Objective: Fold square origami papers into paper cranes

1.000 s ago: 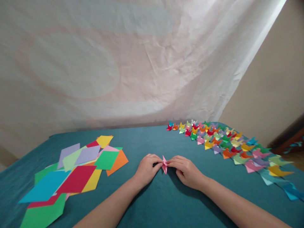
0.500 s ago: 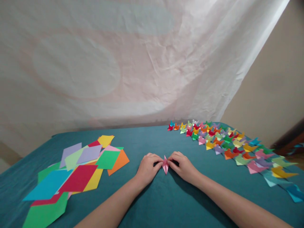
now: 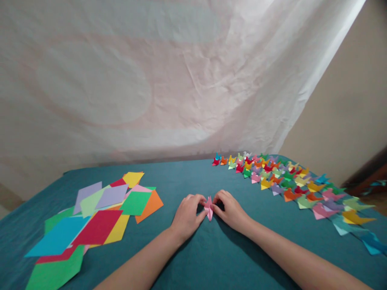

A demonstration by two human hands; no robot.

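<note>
A small piece of folded pink origami paper [image 3: 209, 209] stands between my two hands at the front middle of the table, narrow and pointed at top and bottom. My left hand [image 3: 188, 212] pinches its left edge with thumb and fingertips. On its other side, my right hand [image 3: 229, 208] has fingers curled, with the thumb and fingertips at the paper's right edge. The fingertips cover part of the folds.
Loose coloured paper sheets, among them a red one [image 3: 98, 227], lie overlapping on the left. Rows of folded paper birds [image 3: 267, 183] fill the right side of the teal cloth [image 3: 187, 266]. A pale hanging sheet [image 3: 169, 92] backs the table.
My right fingers have spread slightly, with the index finger higher on the pink paper. The left fingers have shifted a little too. The whole view has drifted slightly.
</note>
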